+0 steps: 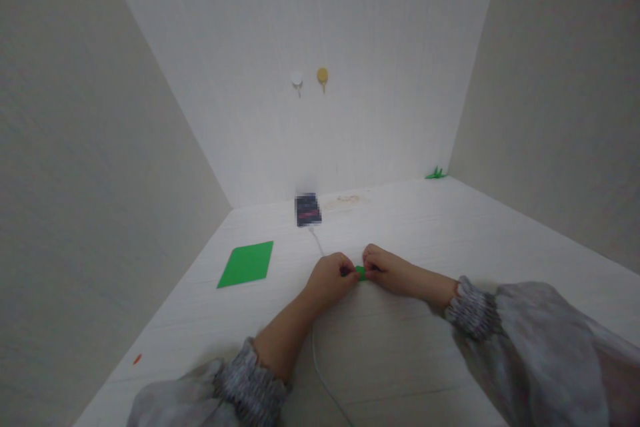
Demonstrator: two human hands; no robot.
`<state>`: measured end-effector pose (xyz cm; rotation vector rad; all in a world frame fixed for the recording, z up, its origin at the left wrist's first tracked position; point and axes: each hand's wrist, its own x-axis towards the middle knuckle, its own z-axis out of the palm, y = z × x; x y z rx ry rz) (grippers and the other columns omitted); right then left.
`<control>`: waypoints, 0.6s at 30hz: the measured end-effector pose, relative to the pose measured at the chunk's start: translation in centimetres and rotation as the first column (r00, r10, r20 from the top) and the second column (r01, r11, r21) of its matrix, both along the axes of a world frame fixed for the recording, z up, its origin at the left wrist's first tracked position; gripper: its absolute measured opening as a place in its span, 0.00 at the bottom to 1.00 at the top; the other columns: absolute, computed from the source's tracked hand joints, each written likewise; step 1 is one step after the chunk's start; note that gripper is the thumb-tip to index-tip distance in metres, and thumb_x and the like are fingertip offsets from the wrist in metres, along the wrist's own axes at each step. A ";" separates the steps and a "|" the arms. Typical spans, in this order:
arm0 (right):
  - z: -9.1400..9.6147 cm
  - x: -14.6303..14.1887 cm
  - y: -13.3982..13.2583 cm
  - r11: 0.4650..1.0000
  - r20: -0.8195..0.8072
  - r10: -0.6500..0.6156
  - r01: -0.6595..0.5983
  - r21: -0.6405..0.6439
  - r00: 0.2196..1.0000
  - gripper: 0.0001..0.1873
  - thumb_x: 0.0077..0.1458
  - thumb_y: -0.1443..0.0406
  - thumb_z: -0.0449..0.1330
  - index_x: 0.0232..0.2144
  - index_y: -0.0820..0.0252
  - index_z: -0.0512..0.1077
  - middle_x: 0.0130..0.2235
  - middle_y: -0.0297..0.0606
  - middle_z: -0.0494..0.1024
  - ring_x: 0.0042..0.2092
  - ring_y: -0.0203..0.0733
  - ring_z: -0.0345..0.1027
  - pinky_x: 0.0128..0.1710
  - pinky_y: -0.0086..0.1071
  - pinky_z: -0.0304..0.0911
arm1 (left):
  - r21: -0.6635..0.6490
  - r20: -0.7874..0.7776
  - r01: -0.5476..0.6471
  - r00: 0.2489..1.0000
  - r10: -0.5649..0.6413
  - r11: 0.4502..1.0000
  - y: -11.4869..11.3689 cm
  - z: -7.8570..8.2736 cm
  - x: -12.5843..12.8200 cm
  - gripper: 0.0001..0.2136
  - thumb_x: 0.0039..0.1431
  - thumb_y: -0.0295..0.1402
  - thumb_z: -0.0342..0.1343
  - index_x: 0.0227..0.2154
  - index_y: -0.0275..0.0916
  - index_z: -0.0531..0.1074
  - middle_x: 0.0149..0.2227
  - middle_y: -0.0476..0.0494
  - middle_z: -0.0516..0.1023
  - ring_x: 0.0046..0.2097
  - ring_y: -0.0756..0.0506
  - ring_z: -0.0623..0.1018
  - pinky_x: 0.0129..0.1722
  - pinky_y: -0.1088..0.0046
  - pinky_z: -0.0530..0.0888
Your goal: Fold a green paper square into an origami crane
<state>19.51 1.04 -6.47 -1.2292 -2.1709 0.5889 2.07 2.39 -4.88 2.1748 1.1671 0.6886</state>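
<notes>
1 small green piece (361,273), apparently of paper, between your left hand (330,277) and your right hand (389,271), on or just above the white surface (395,367). Grip: your fingertips pinched onto opposite ends. Handling, judged: light, thin, easily creased; hold gently by the edges.

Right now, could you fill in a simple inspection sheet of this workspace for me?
Surface: white table, brownish marks near the back.
Things in hand: small green piece; nearby, green sheet lying flat.
Clutter: dark blurred object at back; green bits, far right corner; orange scrap, left.
Hands: left hand and right hand both pinch the green piece.
Cables: white cable, passing below the left hand.
Surroundings: pale walls; white hook and yellow hook on the back one.
</notes>
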 end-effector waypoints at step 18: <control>0.6 -0.8 -0.3 0.993 0.152 -0.116 0.114 0.018 0.982 0.08 0.45 0.75 0.51 0.19 0.60 0.60 0.30 0.40 0.66 0.32 0.38 0.59 0.32 0.31 0.58 | 0.122 -0.095 0.018 0.995 -0.006 0.992 -0.8 0.4 0.9 0.03 0.45 0.26 0.49 0.20 0.36 0.62 0.30 0.45 0.65 0.31 0.49 0.66 0.31 0.73 0.65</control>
